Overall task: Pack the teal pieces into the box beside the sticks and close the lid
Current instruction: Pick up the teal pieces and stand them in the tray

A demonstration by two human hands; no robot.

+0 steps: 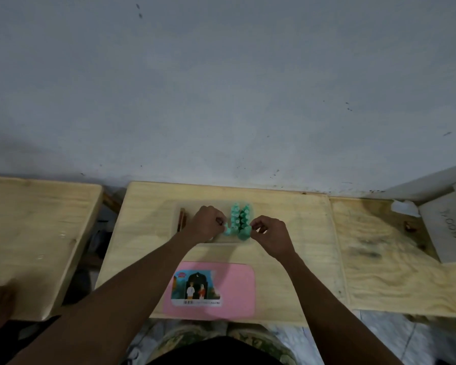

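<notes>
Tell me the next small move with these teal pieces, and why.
Probably press the near-end teal pieces down into the box: the left hand and right hand both seem to pinch pieces at the rows' near ends, the sticks lie alongside, and the pink lid lies off, nearer the person.

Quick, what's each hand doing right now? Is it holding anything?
Left hand: fingers curled, pinches a pale teal piece.
Right hand: fingertips pinch a darker teal piece.
</notes>
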